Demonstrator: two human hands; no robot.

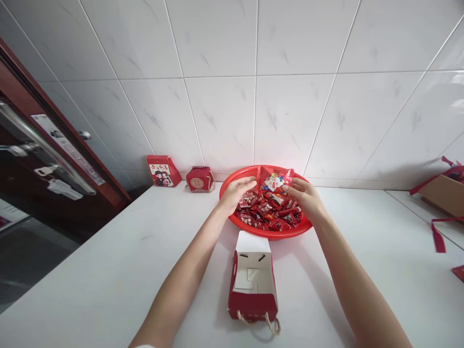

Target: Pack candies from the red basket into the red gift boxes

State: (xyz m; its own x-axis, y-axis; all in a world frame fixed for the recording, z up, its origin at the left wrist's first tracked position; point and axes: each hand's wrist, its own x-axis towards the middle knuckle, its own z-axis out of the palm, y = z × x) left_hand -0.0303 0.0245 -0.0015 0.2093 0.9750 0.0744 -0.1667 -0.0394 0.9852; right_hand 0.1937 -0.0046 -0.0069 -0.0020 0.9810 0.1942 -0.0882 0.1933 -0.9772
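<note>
A red candy packet [274,181] with a colourful print is pinched at its right side between the thumb and fingers of my right hand [304,195]. My left hand [236,194] is over the basket's left rim, its fingers stretched out close to the packet's left edge; whether they touch it I cannot tell. Beneath the packet, several red-wrapped candies [266,210] lie heaped in a red plastic basket [271,235]. In front of that stands an open red gift box [253,304] with a white inside and rope handles; no candy shows in it.
Against the tiled wall at the back left stand a red box with a printed couple [164,171] and a closed red gift box [200,180]. A cardboard box [444,193] with red ribbon is at the right edge. Beyond the table's left side is a dark red door [43,164] with keys.
</note>
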